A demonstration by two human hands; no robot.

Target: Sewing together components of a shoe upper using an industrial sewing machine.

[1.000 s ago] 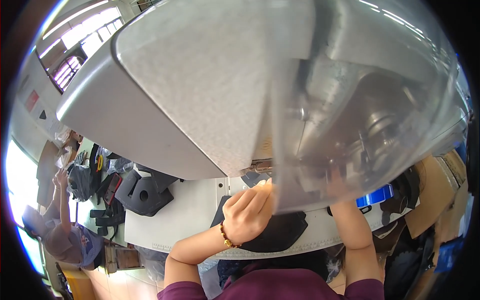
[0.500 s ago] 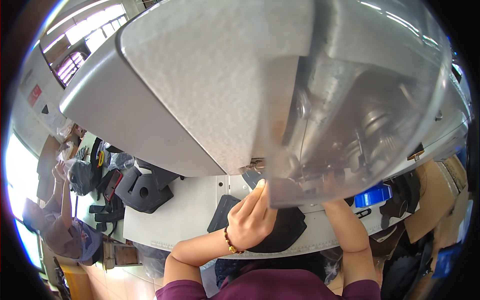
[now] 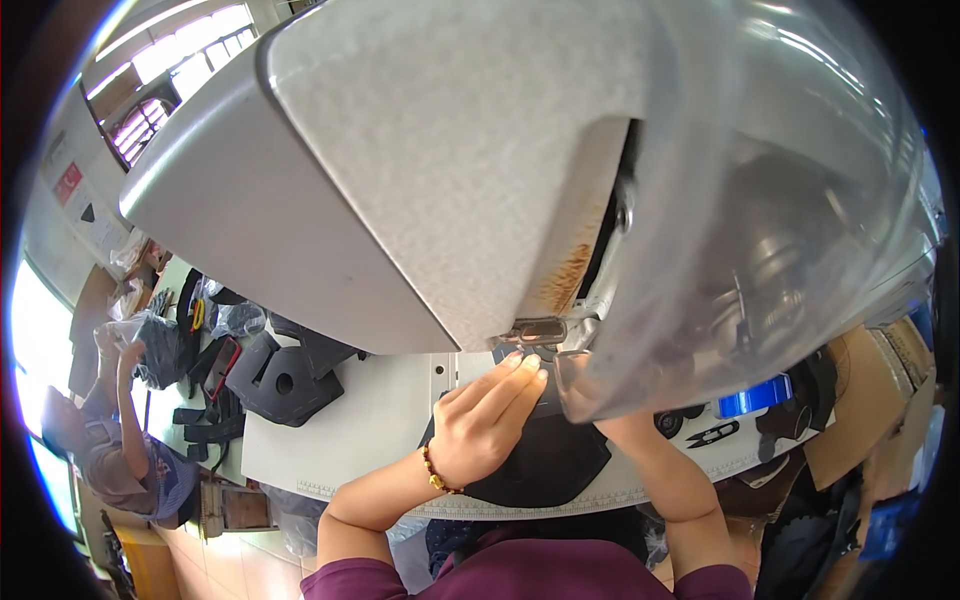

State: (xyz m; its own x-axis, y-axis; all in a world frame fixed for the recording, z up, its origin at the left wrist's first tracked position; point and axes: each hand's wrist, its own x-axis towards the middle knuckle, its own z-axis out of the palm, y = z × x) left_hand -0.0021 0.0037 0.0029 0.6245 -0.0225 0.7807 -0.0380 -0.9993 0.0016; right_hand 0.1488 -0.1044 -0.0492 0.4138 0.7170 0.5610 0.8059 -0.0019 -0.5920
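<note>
A large grey sewing machine head fills the upper view, with a clear plastic guard on its right. Beneath the needle area lies a dark, stiff-looking fabric piece on the white work table. My left hand rests on its left part, fingers stretched forward and side by side, tips close to the presser foot. The thumb is hidden. My right hand reaches in at the piece's right side. The guard blurs and covers its fingers, so their grip cannot be made out.
Thread snips and a blue ring-shaped thing lie to the right. Black shaped panels are stacked at left, beside a red-edged phone. Another person works at far left. Cardboard stands at far right.
My right hand has moved left, nearer the needle area. My left hand has shifted slightly left and its fingers have straightened. The guard sits farther right in view, and the snips show more fully.
</note>
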